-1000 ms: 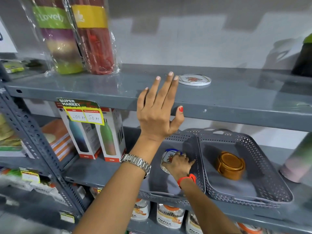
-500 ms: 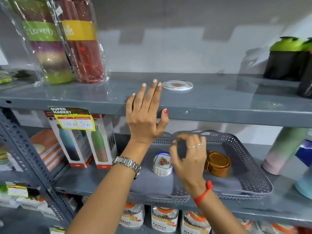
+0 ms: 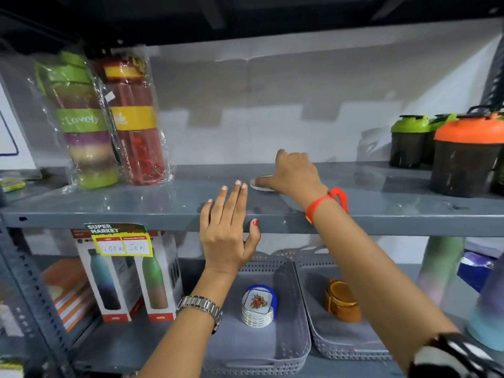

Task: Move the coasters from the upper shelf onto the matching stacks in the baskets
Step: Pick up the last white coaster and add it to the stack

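Note:
A white coaster (image 3: 261,184) with a flower print lies flat on the grey upper shelf (image 3: 381,211). My right hand (image 3: 293,173) rests over it, fingers curled down on its rim, hiding most of it. My left hand (image 3: 227,227) is flat and spread against the shelf's front edge, holding nothing. Below, the left grey basket (image 3: 294,350) holds a stack of white flower-print coasters (image 3: 257,308) in a blue holder. The right grey basket (image 3: 351,350) holds a stack of brown coasters (image 3: 341,300), partly behind my right forearm.
Wrapped bottle packs (image 3: 109,121) stand at the upper shelf's left. Dark shakers with green and orange lids (image 3: 463,154) stand at its right. Boxed bottles (image 3: 128,276) and a price tag (image 3: 120,240) sit left of the baskets. Pastel bottles (image 3: 441,268) stand at the lower right.
My right hand rose from the left basket to the upper shelf and came down on the white coaster. My left hand stayed on the shelf edge. The view tilted upward.

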A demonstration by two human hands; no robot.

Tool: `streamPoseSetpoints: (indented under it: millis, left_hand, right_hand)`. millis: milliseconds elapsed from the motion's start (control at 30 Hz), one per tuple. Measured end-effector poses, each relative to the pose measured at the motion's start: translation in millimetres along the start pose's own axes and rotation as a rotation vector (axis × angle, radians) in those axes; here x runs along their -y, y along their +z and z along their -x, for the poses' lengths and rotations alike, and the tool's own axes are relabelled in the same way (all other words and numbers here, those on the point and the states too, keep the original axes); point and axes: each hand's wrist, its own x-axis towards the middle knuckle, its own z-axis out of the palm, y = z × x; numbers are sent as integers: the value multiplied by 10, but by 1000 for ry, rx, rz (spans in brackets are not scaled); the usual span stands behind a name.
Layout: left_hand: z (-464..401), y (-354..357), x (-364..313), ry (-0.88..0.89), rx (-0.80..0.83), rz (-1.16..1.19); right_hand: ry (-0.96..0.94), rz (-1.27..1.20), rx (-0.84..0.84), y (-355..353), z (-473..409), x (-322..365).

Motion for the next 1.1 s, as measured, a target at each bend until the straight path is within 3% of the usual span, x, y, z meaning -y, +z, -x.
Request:
streamPoseSetpoints:
  millis: [133, 233, 367, 633, 767, 933, 1100]
  left_hand:
    - [-1, 0, -6, -5, 10, 18]
    - [0, -3, 5, 3, 24, 25]
    - [1, -7, 6, 3, 16, 25]
    - [-13, -16, -27, -21, -4, 58]
    - [-5, -29, -36, -23, -23, 105]
    - [2, -34, -25, -1, -28, 63]
    - [11, -45, -27, 0, -11, 68]
  right_hand:
    - [175, 111, 273, 113, -241, -33]
    - [198, 72, 264, 112, -241, -57]
    - [158, 19, 69, 27, -115, -71]
    - [-61, -262, -656, -173, 509, -181]
    - [-204, -334, -893, -319, 785, -192]
    - [-269, -358, -954, -508, 973, -164]
    - [-209, -575, -790, -453, 1193, -204]
